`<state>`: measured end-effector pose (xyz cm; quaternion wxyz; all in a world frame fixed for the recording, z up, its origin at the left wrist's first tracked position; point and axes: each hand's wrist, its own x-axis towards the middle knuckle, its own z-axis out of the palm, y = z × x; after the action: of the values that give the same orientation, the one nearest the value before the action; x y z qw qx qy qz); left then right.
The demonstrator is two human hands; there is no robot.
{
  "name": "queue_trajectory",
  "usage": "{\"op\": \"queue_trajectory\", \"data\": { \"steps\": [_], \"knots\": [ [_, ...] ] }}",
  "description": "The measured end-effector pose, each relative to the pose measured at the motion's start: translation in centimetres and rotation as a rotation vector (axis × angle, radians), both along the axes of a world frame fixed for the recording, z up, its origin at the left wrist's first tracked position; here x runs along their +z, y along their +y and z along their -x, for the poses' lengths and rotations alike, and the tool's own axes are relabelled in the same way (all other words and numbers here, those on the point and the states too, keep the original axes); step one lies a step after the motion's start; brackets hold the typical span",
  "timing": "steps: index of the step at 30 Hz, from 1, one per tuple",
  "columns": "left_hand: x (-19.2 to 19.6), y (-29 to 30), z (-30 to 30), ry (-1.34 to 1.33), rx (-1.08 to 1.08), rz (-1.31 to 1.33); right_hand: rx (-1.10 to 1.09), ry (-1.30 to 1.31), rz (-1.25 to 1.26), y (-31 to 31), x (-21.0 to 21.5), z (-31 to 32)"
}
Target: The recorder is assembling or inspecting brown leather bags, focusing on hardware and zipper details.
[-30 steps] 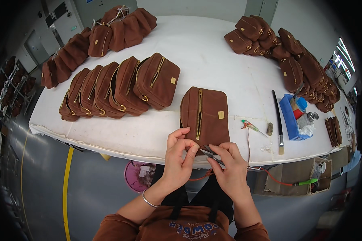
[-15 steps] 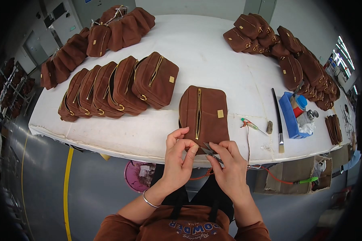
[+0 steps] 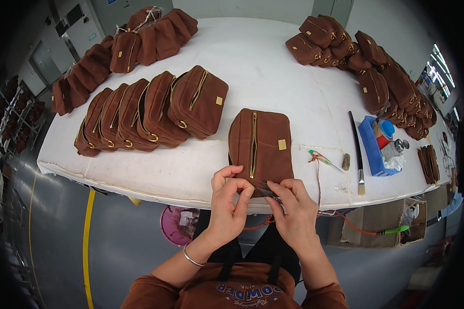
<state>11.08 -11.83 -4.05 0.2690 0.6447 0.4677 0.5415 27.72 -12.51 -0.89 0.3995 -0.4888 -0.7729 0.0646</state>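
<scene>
A brown leather bag [image 3: 271, 131] lies flat at the table's front edge, with a gold zipper [image 3: 254, 144] and a small gold plate on its face. My left hand [image 3: 228, 203] is at the bag's lower edge, thumb and forefinger pinched together. What they pinch is too small to make out. In my right hand [image 3: 296, 210] is a pair of thread snips [image 3: 267, 190], closed in by the fingers, with the blades pointing left over the bag's bottom edge, close to the left fingertips.
A row of brown bags [image 3: 157, 110] stands at left; more bags are piled at the back left and right [image 3: 397, 85]. A brush [image 3: 357, 154], blue tray [image 3: 371, 147] with jars, and green-tipped tool [image 3: 322, 158] lie at right. Below are a pink bin [image 3: 174, 226] and a cardboard box [image 3: 355, 232].
The blades of the snips, spread apart earlier, have come closer together. Both hands stay in almost the same place at the bag's lower edge.
</scene>
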Motion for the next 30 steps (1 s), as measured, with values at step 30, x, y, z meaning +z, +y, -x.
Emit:
{"op": "queue_trajectory", "data": {
  "steps": [30],
  "knots": [
    [-0.2,-0.1,0.1,0.103,0.035,-0.057,0.082,-0.117,-0.205,1.1,-0.1,-0.4]
  ]
}}
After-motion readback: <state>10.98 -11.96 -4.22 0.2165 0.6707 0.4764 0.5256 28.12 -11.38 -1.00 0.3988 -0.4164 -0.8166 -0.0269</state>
